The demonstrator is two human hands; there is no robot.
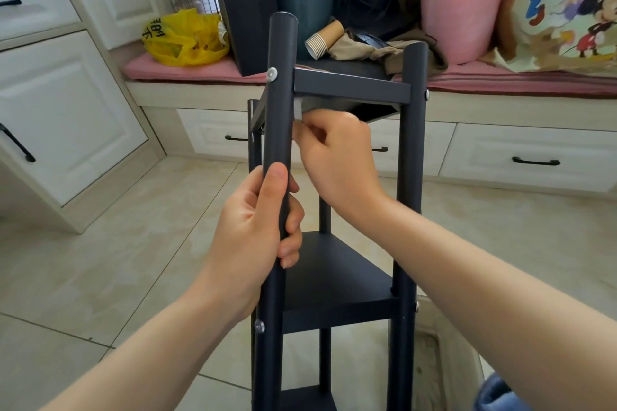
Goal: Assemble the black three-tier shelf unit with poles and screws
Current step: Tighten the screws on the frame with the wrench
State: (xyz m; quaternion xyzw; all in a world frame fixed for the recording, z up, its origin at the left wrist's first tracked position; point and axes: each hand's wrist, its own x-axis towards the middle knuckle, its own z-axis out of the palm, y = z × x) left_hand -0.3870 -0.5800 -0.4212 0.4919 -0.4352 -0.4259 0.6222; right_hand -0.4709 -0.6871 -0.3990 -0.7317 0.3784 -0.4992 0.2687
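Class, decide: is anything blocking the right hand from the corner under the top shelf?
Nothing visible blocks it. The right hand pinches a small white piece under the top shelf, beside the pole that the left hand grips.

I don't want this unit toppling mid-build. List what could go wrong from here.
The top shelf looks tilted; tightening the screw may lock it crooked.
The right hand pinches a small white piece under the shelf; it could slip and drop.
Only the left hand grips a pole; the unit might tip.
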